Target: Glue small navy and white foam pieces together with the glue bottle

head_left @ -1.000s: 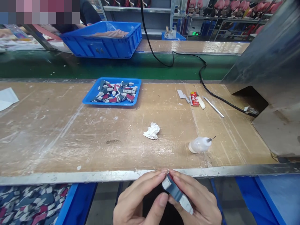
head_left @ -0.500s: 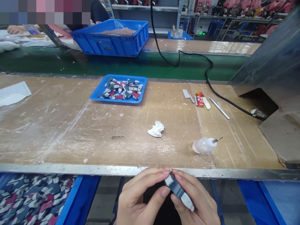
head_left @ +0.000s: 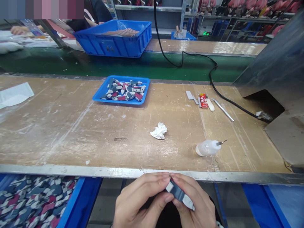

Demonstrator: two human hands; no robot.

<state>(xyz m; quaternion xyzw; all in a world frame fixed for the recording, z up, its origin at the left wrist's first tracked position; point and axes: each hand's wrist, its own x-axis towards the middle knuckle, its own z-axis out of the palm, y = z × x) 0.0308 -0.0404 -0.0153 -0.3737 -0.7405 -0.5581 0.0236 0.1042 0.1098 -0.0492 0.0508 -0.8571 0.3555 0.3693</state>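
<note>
Both my hands are below the near edge of the workbench (head_left: 71,136), pinching one small dark blue and white plastic part (head_left: 177,192). My left hand (head_left: 140,199) grips its upper white end with thumb and fingers. My right hand (head_left: 194,202) holds the lower end from the right. The part is tilted, its white tip pointing down and right. A shallow blue tray (head_left: 102,95) with several similar blue, red and white parts sits at the bench's far side.
A glue squeeze bottle (head_left: 207,148) lies on its side near a crumpled tissue (head_left: 159,131). Small tools and a red lighter (head_left: 203,100) lie by a black cable (head_left: 213,82). A metal machine housing (head_left: 273,69) stands right. Blue bin of parts (head_left: 35,199) lower left; blue crate (head_left: 114,39) beyond.
My hands have drawn slightly closer together and lower around the part. The view shifted a little right compared with one second ago; nothing on the bench moved.
</note>
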